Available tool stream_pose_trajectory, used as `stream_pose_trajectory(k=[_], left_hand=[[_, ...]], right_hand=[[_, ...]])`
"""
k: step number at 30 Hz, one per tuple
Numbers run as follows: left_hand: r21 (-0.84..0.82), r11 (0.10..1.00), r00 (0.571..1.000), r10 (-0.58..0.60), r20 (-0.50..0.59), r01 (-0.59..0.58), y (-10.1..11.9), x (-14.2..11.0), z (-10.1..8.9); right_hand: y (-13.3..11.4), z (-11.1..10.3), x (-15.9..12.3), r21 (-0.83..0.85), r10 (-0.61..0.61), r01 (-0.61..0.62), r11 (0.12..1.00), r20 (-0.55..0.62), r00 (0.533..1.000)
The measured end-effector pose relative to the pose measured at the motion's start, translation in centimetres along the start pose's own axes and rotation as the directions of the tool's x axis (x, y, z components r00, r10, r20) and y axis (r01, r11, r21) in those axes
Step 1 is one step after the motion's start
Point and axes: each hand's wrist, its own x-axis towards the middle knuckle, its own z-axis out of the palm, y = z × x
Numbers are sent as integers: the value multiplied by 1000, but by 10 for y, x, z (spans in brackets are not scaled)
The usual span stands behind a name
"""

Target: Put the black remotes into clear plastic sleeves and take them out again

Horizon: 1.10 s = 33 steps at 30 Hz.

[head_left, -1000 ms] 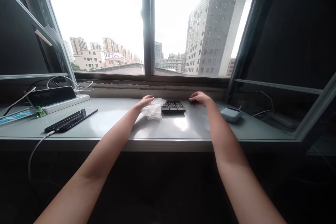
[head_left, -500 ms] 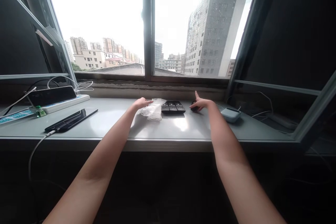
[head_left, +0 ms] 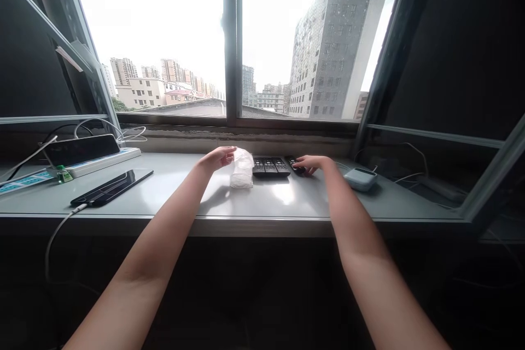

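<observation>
With thumb and fingers closed, my left hand (head_left: 219, 158) pinches the upper edge of a thin translucent plastic bag (head_left: 243, 171). The lower part of the bag rests on the desk. Close to its right side, several black remote controls (head_left: 270, 167) lie side by side with their buttons up. Another black remote control (head_left: 294, 164) lies slightly angled just right of that row. My right hand (head_left: 314, 163) is on its right end, fingers curled over it; some fingertips are hidden.
A small pale blue box-shaped device (head_left: 361, 179) with a cable stands to the right. On the left lie a dark phone (head_left: 111, 188) on a cable, a white power strip (head_left: 102, 163), another propped phone (head_left: 88, 150) and a small green bottle (head_left: 63, 174). A window frame (head_left: 232, 38) rises behind.
My left hand has moved slightly left and up, drawing the bag's top edge up. My right hand has lowered its raised index finger, and the loose remote control now lies nearer the row.
</observation>
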Motion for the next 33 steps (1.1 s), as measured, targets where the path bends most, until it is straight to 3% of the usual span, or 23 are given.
stream_pose_trajectory(k=[4,9,17,24,29,33], left_hand=[[36,997,997,67,49,-69,0,-2,-1],[309,946,992,-116,44,97,-6,2,-7],[540,833,991,-129,-30,125,-13,5,-11],[497,862,994,-110,-5,98,-11,4,-10],[573,807,988,-96,-118,146,-12,3,-8],[612,777,988,-83,-128,144,-15,5,-6]], right_hand=[[0,1,-1,30,-10,11,999,-22,1000],[-5,2,-9,82,-10,12,997,-28,1000],[-15,2,-22,6,12,-12,1000,-5,1000],[-14,2,-21,-8,4,-3,1000,10,1000],[-14,2,-21,-10,-4,4,1000,11,1000],[-14,2,-20,-21,1,-1,1000,3,1000]])
